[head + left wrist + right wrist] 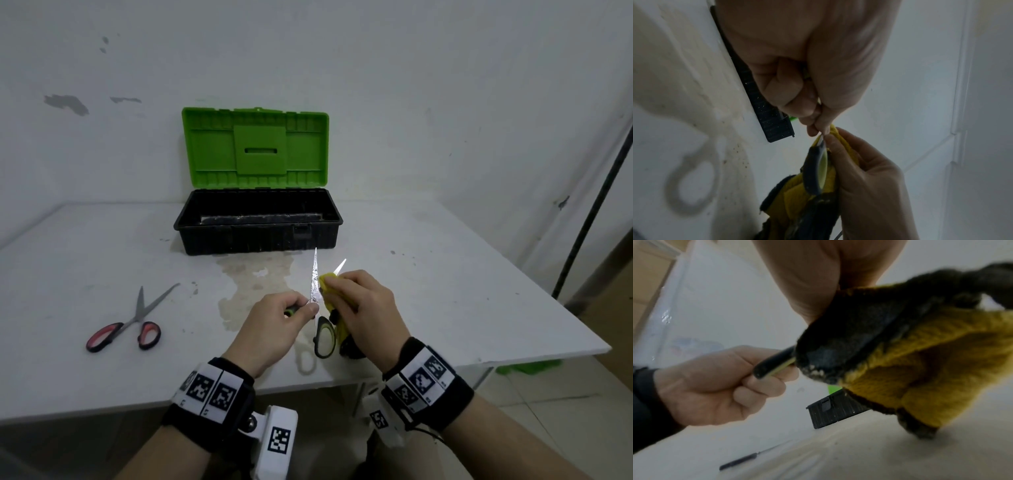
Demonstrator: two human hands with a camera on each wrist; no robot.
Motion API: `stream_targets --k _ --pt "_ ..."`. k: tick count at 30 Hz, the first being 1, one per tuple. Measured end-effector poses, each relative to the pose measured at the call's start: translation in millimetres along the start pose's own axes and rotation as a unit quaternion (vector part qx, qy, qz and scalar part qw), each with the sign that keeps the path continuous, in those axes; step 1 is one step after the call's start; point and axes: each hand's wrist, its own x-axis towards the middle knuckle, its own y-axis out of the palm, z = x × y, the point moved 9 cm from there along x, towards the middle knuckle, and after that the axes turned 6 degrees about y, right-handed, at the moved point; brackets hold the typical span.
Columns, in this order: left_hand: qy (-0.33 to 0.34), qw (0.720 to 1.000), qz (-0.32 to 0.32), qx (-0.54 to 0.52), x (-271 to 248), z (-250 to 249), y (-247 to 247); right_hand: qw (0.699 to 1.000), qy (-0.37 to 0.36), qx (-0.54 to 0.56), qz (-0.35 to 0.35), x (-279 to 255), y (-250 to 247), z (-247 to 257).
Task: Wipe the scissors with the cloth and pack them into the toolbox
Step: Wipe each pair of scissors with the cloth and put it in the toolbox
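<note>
A: Hands?
B: Left hand (274, 329) curled round one handle of the green-handled scissors (314, 284), blades spread, above the tabletop's (462, 291) near edge. Right hand (363, 308) pinches the yellow cloth (330, 291) round one blade.
A: Toolbox (257, 226)?
B: Open, far edge. Red scissors (130, 322) lie left.

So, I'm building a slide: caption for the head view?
Left hand holds open scissors; right hand wipes a blade with a cloth before an open toolbox.
</note>
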Motion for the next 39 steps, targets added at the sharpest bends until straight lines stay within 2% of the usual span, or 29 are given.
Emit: stream_targets --k 2,4,6,8,12,15,18,23,26,30,32,35,39 --pt "0.004 1.0 0.001 0.012 -1 -1 -1 1.0 0.013 -0.025 -0.003 7 -5 -8" --pt "-0.005 1.0 -0.002 0.013 -3 1 -1 0.997 0.072 -0.024 -0.025 20 -19 -29" --pt "-0.014 1.0 -0.002 0.009 -4 4 -1 0.993 0.097 -0.028 -0.055 27 -34 -39" --pt "-0.016 1.0 0.002 0.015 -4 4 -3 0.995 0.072 -0.026 -0.057 24 -39 -30" --pt "-0.004 0.999 0.019 0.03 0 -1 -5 0.999 -0.01 -0.033 0.031 -1 -13 7" --pt "0.015 0.998 0.029 0.054 1 -7 -4 0.997 -0.031 -0.038 0.054 -11 5 10" --pt "0.027 0.997 0.036 0.068 0 -8 -6 0.998 -0.015 -0.037 0.043 -8 5 2" --pt "0.006 0.997 0.048 0.062 -3 -1 -7 0.996 0.083 -0.036 -0.022 16 -22 -32" --pt "-0.009 0.997 0.045 0.054 -4 2 -6 0.996 0.073 -0.035 -0.048 16 -33 -26" --pt "-0.013 0.998 0.044 0.05 0 3 -6 0.999 -0.004 -0.025 0.022 -5 -8 8" --pt "-0.007 0.997 0.054 0.052 0 0 -2 0.998 -0.02 -0.023 0.046 -14 6 12" --pt "0.008 0.996 0.059 0.07 -1 -5 -1 0.999 0.004 -0.017 0.038 -12 9 0" --pt "-0.008 0.995 0.062 0.076 -4 0 -4 0.997 0.077 -0.029 -0.014 8 -12 -29"
